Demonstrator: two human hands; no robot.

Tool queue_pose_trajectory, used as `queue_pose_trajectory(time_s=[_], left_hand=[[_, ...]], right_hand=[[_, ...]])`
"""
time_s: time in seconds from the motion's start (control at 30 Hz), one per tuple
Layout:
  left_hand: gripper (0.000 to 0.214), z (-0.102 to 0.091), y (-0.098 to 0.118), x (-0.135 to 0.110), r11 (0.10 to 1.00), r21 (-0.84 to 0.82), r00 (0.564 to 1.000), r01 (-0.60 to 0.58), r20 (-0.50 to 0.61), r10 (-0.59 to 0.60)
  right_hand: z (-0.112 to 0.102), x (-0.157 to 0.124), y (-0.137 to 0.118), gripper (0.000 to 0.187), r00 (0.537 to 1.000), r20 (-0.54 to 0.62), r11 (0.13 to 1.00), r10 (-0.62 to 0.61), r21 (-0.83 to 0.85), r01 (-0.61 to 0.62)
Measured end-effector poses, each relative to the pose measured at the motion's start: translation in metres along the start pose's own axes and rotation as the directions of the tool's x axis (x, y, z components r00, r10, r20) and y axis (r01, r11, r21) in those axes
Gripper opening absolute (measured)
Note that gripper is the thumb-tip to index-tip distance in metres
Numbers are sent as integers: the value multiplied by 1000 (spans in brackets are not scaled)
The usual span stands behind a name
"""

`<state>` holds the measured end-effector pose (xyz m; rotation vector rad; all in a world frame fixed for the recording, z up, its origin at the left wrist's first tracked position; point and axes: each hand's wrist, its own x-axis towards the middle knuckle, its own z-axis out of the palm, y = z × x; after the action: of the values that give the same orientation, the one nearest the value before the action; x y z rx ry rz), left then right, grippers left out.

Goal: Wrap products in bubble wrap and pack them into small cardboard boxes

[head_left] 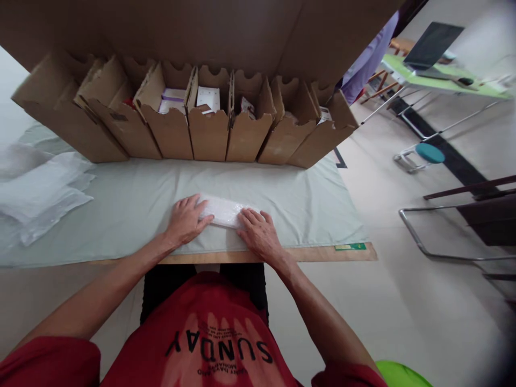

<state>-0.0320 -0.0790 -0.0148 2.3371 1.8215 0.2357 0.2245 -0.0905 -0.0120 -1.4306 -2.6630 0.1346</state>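
A flat, whitish packet in bubble wrap (221, 210) lies on the cloth-covered table in front of me, tilted slightly down to the right. At its left end my left hand (187, 220) grips it, thumb along the near edge and fingers at the far corner. The fingers of my right hand (260, 232) curl over the right end and press on it. What is inside the wrap cannot be made out.
A row of several cardboard bins (209, 137) stands behind the packet, some holding small boxes. Clear plastic bags (44, 185) are piled at the left. On the right are a green table (479, 88) with a laptop (433, 48), a stool (430, 152) and a person's purple sleeve (373, 51).
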Motion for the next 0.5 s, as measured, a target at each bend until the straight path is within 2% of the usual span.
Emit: queue_pose_trajectory(time_s=[0.1,0.2,0.3,0.5], left_hand=[[43,-8,0,6,971,-31,971,235,-30,-236],[43,-18,3,17,920,-78,923,383,81,-377],[48,-25,10,22,891,-90,887,445,177,-426],[58,-20,25,4,892,-99,882,441,230,-411]], right_hand=[[-11,10,-7,30,1000,0,1000,31,-1,-31],[-14,18,-10,25,997,1,997,82,-1,-82],[-10,21,-7,20,996,-15,996,92,2,-92],[-8,23,6,26,998,-25,999,54,8,-53]])
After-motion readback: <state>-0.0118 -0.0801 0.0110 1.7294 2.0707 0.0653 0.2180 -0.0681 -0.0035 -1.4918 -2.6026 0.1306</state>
